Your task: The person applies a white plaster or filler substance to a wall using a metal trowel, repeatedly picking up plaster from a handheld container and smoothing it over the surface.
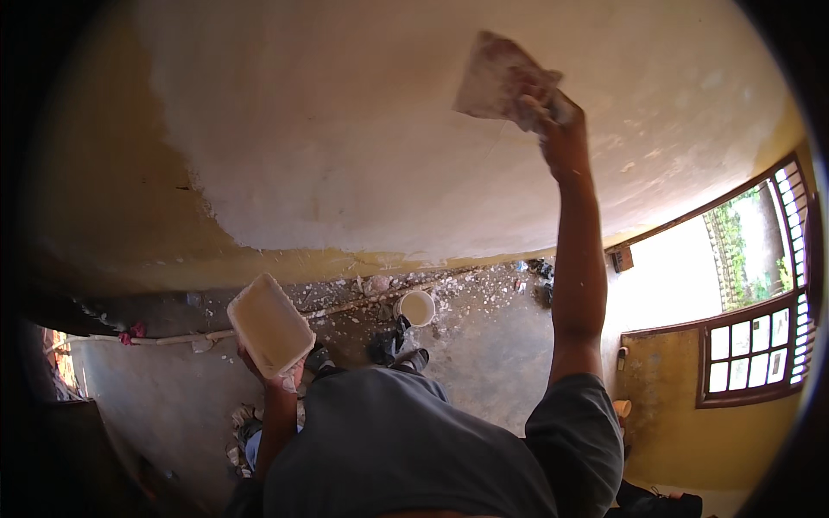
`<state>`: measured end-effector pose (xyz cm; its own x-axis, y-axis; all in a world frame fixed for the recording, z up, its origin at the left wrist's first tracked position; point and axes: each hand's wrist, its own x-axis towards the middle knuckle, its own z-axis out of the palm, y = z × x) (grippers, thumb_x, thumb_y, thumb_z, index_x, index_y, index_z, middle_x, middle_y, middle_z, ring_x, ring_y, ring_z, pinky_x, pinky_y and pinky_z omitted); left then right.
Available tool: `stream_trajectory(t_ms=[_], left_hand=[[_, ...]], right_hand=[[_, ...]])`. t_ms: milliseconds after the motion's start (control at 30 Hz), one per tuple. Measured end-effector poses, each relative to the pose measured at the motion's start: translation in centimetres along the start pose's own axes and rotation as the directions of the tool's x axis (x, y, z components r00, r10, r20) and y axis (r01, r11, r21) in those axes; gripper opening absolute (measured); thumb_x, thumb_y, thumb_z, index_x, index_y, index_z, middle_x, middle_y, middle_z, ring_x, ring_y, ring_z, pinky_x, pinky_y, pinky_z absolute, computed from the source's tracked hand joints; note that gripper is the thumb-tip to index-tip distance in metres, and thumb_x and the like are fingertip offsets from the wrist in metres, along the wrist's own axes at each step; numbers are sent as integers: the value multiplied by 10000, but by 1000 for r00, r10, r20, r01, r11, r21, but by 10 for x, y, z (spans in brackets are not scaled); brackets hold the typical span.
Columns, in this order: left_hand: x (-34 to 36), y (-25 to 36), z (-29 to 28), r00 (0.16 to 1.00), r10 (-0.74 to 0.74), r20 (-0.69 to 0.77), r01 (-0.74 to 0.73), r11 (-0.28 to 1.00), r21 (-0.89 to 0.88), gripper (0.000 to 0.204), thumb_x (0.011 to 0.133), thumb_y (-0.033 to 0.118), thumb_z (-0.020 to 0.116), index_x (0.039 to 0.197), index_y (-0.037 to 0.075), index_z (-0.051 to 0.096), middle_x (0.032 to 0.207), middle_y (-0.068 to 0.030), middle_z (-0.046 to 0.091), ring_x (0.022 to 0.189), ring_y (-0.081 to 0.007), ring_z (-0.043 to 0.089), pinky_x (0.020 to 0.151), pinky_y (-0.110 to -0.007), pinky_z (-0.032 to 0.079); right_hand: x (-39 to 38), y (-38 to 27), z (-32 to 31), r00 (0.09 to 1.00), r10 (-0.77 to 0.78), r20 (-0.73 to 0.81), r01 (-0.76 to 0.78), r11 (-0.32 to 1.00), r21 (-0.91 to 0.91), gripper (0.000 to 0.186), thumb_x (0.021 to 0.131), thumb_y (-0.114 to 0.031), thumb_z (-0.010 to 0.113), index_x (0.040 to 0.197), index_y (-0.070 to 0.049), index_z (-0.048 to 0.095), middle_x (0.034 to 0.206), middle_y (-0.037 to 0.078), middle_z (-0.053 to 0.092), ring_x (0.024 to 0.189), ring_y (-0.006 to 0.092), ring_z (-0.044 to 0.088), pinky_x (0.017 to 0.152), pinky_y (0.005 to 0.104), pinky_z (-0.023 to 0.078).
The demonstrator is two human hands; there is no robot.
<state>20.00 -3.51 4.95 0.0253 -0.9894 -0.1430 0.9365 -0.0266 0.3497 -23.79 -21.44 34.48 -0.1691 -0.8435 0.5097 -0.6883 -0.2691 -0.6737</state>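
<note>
My right hand [559,129] is raised to the wall, its fingers closed round a flat, squarish plaster-smeared spreading blade [489,85]. The blade lies against or just off the pale coated part of the wall [328,155]; I cannot tell which. White residue covers the fingers. Low on the left, my left hand [290,377] grips a shallow rectangular tub [292,306] from beneath and along its near end. Pale paste coats the inside of the tub, which tilts a little. Most of the left fingers are hidden under it.
A white bucket [416,307] stands on the grey floor [492,371] by my feet. Along the wall's foot run a long pole [371,300] and scattered white flakes. Dark rubbish [542,269] lies farther right. A brown-framed window [751,350] and a bright opening are on the right.
</note>
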Motion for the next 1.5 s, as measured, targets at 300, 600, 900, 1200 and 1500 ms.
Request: stream_trajectory(t_ms=[300,600,900,1200,1500], left_hand=[[-4,-2,13,994,106,-3,-104,980,170,712,922,611,467,1468,162,374,1364,-132,526,1183,-335,572,915,-504,533],[-9,-29,33,998,56,29,-58,996,65,756,913,605,493,1474,118,351,1342,-194,522,1136,-381,585,866,-501,552],[-16,-41,43,995,93,-24,-91,994,54,725,922,587,477,1471,128,360,1352,-161,519,1174,-375,560,981,-549,479],[-12,-39,35,1000,2,-9,-2,1000,-19,751,895,607,499,1476,152,360,1355,-163,521,1157,-375,574,923,-555,521],[-6,-39,31,999,-46,-1,46,998,-48,796,883,633,506,1500,162,329,1367,-188,513,1158,-404,577,854,-563,561]], right_hand=[[-80,15,-35,959,-276,-62,247,926,-287,152,917,-125,658,980,9,690,956,158,708,893,204,689,797,330,539],[-125,137,66,783,-468,409,615,492,-616,217,784,-70,646,992,-126,678,1011,27,626,985,227,603,775,405,527],[-65,100,25,785,-539,305,587,492,-643,212,809,-57,596,1006,-117,646,1026,40,659,1001,239,623,791,411,535],[9,6,-53,773,-579,260,539,383,-750,141,875,-203,696,989,-120,692,1007,53,695,971,268,640,813,396,545],[22,-42,-158,732,-675,-90,493,616,-614,213,931,-134,627,1130,-134,703,1017,104,694,854,208,682,681,316,563]])
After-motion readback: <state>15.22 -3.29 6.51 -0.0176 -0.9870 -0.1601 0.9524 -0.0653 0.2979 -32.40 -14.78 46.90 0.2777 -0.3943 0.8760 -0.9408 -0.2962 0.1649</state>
